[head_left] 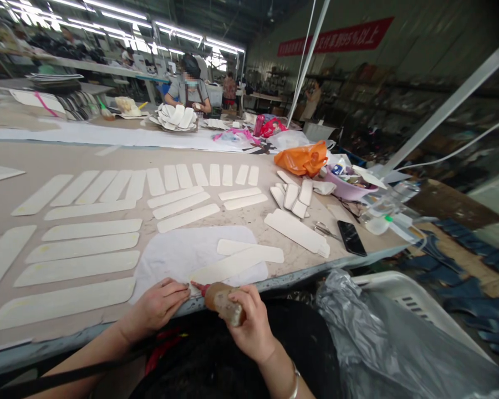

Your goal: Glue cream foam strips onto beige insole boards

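Note:
My right hand [253, 324] is wrapped round a squeeze bottle [224, 303] of brownish liquid with a red nozzle. The nozzle points left, its tip at the near end of a long white strip [228, 266]. My left hand [162, 303] lies at the table's front edge, fingers stretched out together, fingertips beside that strip end and the nozzle. Whether they touch the strip I cannot tell. Beneath the strip are another white strip [270, 253] and a white cloth-like sheet [162, 249].
Rows of white strips [83, 244] cover the left and middle table. At right are stacked pieces [295, 230], scissors [326, 230], a phone [351, 238], an orange bag [301, 159] and a pink basin [349, 188]. A co-worker [189, 88] sits across. Grey plastic [366, 327] hangs over a white basket.

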`<state>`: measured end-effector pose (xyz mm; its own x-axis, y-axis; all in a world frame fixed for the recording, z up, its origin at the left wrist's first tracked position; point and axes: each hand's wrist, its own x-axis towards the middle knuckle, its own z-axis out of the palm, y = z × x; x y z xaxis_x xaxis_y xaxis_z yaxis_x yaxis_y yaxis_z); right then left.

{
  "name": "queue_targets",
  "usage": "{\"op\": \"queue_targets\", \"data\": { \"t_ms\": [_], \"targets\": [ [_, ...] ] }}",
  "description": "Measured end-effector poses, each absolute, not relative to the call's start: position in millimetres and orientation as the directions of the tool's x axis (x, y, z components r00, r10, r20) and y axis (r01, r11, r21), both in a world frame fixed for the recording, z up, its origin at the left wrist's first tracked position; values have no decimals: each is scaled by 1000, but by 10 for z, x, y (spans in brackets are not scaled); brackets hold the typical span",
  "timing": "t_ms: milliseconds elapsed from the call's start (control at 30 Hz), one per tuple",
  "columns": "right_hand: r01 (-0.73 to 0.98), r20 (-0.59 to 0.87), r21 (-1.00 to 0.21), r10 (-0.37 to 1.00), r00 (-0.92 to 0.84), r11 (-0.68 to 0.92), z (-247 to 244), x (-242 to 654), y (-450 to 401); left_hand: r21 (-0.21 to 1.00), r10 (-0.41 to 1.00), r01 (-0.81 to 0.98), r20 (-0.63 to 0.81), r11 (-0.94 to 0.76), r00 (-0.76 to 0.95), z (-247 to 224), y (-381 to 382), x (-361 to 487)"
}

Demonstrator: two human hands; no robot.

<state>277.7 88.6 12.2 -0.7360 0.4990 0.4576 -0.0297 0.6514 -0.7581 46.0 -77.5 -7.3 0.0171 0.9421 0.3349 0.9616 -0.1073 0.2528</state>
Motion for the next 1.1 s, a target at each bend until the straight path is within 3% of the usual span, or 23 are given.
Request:
{"op": "queue_targets", "data": {
  "t_ms": [367,767,933,1100],
  "targets": [
    [47,459,-732,543,-703,679,145,3106,945,211,913,969,406,-131,35,-126,-764,423],
    [424,580,-570,710,-399,704,69,3365,1324,236,925,967,380,-98,1,-275,-793,353],
    [274,602,-624,674,-429,731,101,3260,1238,222,920,968,392,-115,20,-304,-795,325],
    [48,557,-673,549,-623,738,142,3059,1032,229,900,964,436,-132,20,-241,-754,368]
  ]
}}
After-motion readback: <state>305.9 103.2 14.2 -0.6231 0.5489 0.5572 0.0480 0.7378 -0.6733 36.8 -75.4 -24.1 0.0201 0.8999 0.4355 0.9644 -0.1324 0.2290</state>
